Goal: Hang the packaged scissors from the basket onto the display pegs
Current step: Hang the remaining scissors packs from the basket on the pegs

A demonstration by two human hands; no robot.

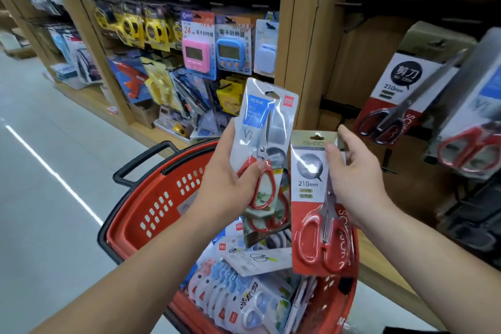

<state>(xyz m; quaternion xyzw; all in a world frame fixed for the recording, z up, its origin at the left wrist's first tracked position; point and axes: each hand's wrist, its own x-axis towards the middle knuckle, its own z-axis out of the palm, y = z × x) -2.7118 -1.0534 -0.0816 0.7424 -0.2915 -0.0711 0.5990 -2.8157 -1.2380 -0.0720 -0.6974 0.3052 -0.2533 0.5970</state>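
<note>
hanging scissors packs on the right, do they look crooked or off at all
Yes, slightly. The black-and-red 210mm pack and the blue-card pack beside it both slant, tops leaning right, instead of hanging straight. The wide-angle lens may add to that. No damage shows.

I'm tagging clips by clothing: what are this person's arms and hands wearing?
Nothing that shows. The left hand and right hand are bare, with no gloves or rings visible. The left forearm and right forearm are uncovered to the frame edge: no sleeves, watch or bracelets. The visible fingernails look short and unpainted.
</note>
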